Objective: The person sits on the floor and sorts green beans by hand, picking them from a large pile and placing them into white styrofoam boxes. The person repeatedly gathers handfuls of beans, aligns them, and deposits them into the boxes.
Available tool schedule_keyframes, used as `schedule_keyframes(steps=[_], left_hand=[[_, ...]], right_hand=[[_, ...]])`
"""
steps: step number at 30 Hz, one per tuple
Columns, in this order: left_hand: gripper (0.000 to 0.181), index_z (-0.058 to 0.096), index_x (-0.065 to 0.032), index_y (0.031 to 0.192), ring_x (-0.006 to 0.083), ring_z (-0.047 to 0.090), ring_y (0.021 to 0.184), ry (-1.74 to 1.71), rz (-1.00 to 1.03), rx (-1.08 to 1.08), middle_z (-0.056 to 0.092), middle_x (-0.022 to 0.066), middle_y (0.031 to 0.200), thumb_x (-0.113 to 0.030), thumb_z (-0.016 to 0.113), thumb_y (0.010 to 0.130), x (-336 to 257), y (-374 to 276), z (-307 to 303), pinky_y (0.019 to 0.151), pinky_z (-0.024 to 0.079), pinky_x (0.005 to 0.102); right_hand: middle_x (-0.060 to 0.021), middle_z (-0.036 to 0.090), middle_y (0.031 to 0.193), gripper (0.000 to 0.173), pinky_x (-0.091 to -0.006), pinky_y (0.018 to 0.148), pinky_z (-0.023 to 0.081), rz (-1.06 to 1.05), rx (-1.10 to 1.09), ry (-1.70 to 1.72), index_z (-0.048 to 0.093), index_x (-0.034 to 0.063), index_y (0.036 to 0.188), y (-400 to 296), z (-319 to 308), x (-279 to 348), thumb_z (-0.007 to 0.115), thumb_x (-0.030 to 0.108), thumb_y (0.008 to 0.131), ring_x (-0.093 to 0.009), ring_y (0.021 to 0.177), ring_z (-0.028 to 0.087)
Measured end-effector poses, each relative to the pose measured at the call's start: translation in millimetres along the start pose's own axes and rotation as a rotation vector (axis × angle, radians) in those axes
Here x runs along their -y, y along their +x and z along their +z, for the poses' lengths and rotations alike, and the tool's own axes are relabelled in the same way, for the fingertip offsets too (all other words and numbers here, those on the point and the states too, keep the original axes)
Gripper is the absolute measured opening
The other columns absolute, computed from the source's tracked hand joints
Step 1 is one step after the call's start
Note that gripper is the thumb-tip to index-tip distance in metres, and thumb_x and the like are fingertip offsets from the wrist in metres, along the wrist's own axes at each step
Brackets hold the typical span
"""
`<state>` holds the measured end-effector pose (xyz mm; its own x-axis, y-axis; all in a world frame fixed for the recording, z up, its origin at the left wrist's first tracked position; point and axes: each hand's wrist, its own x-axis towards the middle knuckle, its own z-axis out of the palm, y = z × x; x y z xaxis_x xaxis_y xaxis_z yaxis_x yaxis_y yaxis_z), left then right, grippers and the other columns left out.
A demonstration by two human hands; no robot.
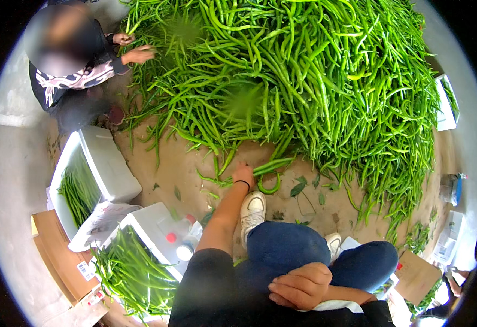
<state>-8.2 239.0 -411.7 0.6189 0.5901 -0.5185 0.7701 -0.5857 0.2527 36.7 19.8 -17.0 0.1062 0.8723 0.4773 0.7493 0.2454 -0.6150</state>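
Note:
A large heap of long green chili peppers (303, 81) lies on the floor in front of me. My left hand (243, 172), with a dark band at the wrist, reaches down to the heap's near edge. It grips a small bunch of long green peppers (274, 164), whose ends stick out to the right of the fingers. Just beyond my shoe, a curled pepper (270, 189) lies below that bunch. My right hand (301, 285) rests at my lap, its fingers curled in, and nothing shows in it.
At left stand a white foam box (126, 180) with peppers and a second foam box (156, 216) heaped with them. Bottles (186, 249) and a cardboard box (54, 253) are beside these. Another person's hand (140, 54) works at the heap's left edge. Another carton (417, 276) sits at right.

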Motion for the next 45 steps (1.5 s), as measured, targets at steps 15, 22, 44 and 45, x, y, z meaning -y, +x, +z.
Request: schedule_keyframes(steps=[15, 22, 44, 45], left_hand=[[0.040, 0.059, -0.0093, 0.117, 0.0313, 0.062, 0.099, 0.135, -0.050, 0.037, 0.063, 0.0148, 0.109, -0.008, 0.068, 0.078, 7.3, 18.5, 11.7, 0.075, 0.054, 0.0407], [0.031, 0.069, -0.0094, 0.099, 0.0287, 0.063, 0.103, 0.300, -0.107, 0.442, 0.067, 0.0128, 0.106, -0.020, 0.074, 0.070, 50.1, -78.0, -79.0, 0.080, 0.053, 0.0409], [0.047, 0.049, 0.0019, 0.127, 0.0187, 0.061, 0.081, -1.522, 0.575, 0.399, 0.063, 0.0089, 0.096, -0.010, 0.065, 0.085, -87.9, -255.5, -284.7, 0.074, 0.052, 0.0334], [0.044, 0.051, 0.0001, 0.126, 0.0196, 0.062, 0.085, -1.452, 0.582, 0.402, 0.063, 0.0095, 0.099, -0.010, 0.065, 0.085, -97.3, -255.3, -286.4, 0.076, 0.052, 0.0337]], right_hand=[[0.0068, 0.066, 0.080, 0.021, -0.0211, 0.059, 0.041, -0.037, -0.025, -0.054, 0.071, 0.0168, 0.085, -7.4, -3.2, -1.4, 0.078, 0.029, 0.069, -0.008, 0.067, 0.058], [0.0067, 0.064, 0.082, 0.023, -0.0222, 0.058, 0.044, -0.006, -0.136, -0.075, 0.069, 0.0172, 0.088, -14.3, -0.9, 8.1, 0.077, 0.027, 0.069, -0.009, 0.069, 0.057], [-0.0090, 0.060, 0.107, 0.044, -0.0290, 0.080, 0.047, 0.559, -0.029, 0.371, 0.052, -0.0007, 0.126, 27.0, -52.4, -69.8, 0.049, 0.032, 0.097, -0.015, 0.096, 0.057], [-0.0095, 0.060, 0.106, 0.043, -0.0298, 0.074, 0.049, 0.558, -0.043, 0.486, 0.051, -0.0009, 0.124, 32.6, -49.3, -71.3, 0.052, 0.031, 0.095, -0.016, 0.091, 0.058]])
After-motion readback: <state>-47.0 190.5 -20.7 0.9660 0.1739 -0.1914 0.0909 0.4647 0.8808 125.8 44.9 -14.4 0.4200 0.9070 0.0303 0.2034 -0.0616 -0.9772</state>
